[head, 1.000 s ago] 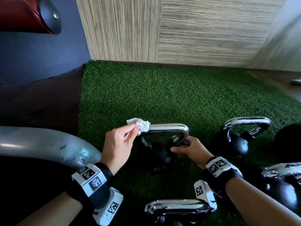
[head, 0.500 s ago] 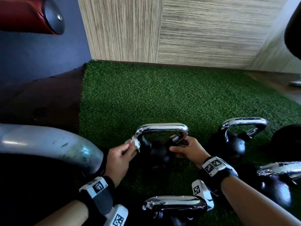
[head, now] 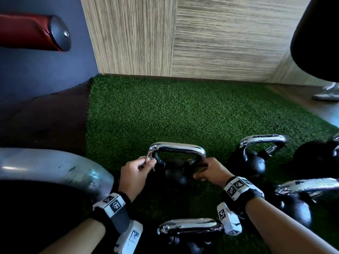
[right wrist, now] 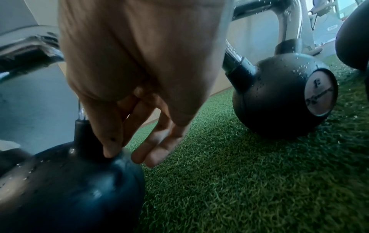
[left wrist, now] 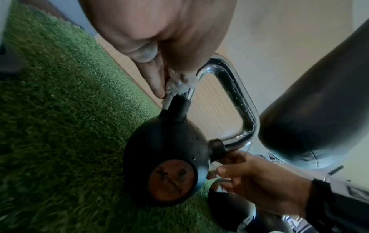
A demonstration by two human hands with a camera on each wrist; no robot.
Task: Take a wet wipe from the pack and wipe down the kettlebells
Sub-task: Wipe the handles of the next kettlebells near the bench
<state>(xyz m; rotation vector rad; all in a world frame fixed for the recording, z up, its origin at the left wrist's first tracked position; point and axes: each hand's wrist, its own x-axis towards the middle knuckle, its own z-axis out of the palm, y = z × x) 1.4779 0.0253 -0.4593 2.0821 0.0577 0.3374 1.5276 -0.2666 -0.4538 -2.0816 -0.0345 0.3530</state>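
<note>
A black kettlebell with a chrome handle stands on green turf in front of me. My left hand pinches a crumpled white wet wipe against the lower left leg of that handle, just above its black collar. My right hand steadies the kettlebell at the right base of the handle, fingertips touching the black collar and ball. The wipe pack is not in view.
More chrome-handled kettlebells stand at right, far right and close in front. A curved grey metal frame lies at left. A wood-panel wall bounds the turf; a dark bag hangs top right.
My left hand has slid the wipe from the top left corner of the handle down its left leg. The right hand has stayed at the handle's right base.
</note>
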